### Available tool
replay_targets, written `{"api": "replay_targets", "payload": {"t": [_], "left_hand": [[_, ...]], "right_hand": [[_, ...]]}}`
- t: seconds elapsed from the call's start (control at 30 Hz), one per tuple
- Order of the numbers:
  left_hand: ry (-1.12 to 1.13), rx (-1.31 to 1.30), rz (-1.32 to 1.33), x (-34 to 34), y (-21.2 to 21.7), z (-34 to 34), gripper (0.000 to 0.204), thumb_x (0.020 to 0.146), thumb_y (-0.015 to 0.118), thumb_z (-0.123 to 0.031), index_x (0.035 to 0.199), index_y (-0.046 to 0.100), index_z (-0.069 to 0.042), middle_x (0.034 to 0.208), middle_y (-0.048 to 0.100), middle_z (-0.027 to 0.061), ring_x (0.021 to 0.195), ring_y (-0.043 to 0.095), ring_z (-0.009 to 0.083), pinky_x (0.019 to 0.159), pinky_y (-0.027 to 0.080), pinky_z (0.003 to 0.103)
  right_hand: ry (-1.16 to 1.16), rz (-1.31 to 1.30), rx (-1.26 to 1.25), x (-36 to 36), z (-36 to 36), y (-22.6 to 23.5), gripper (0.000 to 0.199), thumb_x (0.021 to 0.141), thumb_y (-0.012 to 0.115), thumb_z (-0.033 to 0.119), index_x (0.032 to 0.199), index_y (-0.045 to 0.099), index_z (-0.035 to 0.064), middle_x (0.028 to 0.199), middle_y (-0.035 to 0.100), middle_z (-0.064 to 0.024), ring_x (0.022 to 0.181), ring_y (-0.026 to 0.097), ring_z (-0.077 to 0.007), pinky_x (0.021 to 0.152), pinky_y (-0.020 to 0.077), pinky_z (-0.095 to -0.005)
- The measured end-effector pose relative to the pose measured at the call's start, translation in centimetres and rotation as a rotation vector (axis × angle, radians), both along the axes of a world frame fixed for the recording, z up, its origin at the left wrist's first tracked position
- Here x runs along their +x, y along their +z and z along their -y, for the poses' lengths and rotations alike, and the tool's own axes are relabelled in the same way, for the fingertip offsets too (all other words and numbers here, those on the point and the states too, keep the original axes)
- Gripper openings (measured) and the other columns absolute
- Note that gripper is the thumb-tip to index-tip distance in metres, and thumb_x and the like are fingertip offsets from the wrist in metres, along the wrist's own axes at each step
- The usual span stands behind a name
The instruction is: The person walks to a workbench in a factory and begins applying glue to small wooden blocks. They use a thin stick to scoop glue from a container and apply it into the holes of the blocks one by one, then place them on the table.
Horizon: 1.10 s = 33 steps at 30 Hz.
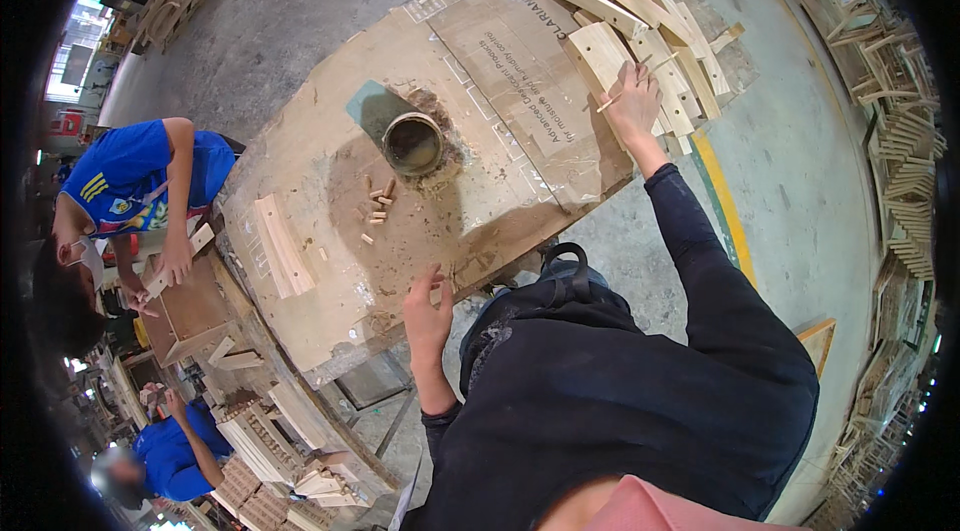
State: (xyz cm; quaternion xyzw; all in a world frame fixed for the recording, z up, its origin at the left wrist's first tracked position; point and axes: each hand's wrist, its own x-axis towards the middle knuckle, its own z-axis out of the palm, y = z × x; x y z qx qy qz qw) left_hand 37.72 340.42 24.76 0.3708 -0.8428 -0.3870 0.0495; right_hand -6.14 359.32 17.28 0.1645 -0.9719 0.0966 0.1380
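Note:
My right hand (634,103) reaches over a pile of pale wooden pieces (600,53) at the table's far right end. Its fingers are closed round a thin light stick (605,107), whose ends stick out on both sides of the hand. Several of the pieces have drilled holes. My left hand (429,315) hovers by the table's near edge, its fingers apart and holding nothing. Mid-table stands an open round can (414,145) with dark contents and a crusted rim. Short wooden dowels (379,203) lie scattered just left of it.
Cardboard (530,81) covers part of the worktable. Curved wooden pieces (283,246) lie side by side at its left. A co-worker in a blue shirt (140,176) handles wood there; another person (180,451) sits farther down. Stacked wooden frames (905,171) line the far right.

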Motion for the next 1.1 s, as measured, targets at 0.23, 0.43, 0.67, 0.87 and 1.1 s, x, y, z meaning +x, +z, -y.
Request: {"api": "replay_targets", "payload": {"t": [0.23,0.43,0.67,0.87,1.1], "left_hand": [[0.014,-0.011,-0.001,1.6,-0.6,0.7,0.036,0.089,0.064,-0.013,0.124,0.063,-0.005,0.104,0.07,0.0163,0.094,0.068,0.0291,0.085,0.052,0.038],[-0.056,-0.058,-0.095,1.7,0.0,1.4,0.034,0.089,0.065,-0.012,0.122,0.064,-0.004,0.104,0.07,0.0162,0.096,0.068,0.0296,0.084,0.052,0.039],[-0.194,0.23,-0.44,-3.7,3.6,-0.9,0.041,0.085,0.072,-0.009,0.123,0.062,0.002,0.118,0.066,0.0192,0.109,0.065,0.0289,0.092,0.051,0.036],[-0.034,0.482,-0.99,-12.2,8.3,-1.8,0.06,0.08,0.078,-0.005,0.132,0.051,0.004,0.121,0.065,0.0147,0.11,0.064,0.0218,0.094,0.052,0.035],[0.153,0.229,-1.011,-10.2,5.4,0.5,0.06,0.072,0.081,-0.005,0.123,0.05,0.001,0.103,0.069,0.0077,0.091,0.068,0.0132,0.078,0.056,0.029]], "right_hand": [[0.029,-0.087,-0.051,3.9,0.7,-0.1,0.082,0.072,0.082,0.025,0.138,0.04,-0.0003,0.141,0.047,-0.0229,0.131,0.042,-0.0387,0.107,0.0351,-0.0498],[0.01,0.041,-0.185,4.6,1.3,0.8,0.072,0.072,0.081,0.016,0.131,0.044,-0.0014,0.124,0.057,-0.0222,0.122,0.05,-0.0384,0.103,0.0408,-0.0443],[0.359,0.245,-0.824,13.9,1.9,10.0,0.075,0.075,0.084,0.018,0.132,0.042,-0.0044,0.124,0.056,-0.0212,0.117,0.057,-0.031,0.099,0.0465,-0.039],[0.669,0.491,-0.974,23.9,4.6,12.8,0.079,0.075,0.086,0.014,0.135,0.039,-0.0044,0.132,0.053,-0.0213,0.122,0.055,-0.027,0.101,0.046,-0.0385],[1.048,0.373,-0.592,24.2,6.6,15.6,0.079,0.07,0.087,0.017,0.137,0.047,0.005,0.136,0.055,-0.0173,0.124,0.055,-0.0327,0.103,0.0446,-0.042]]}}
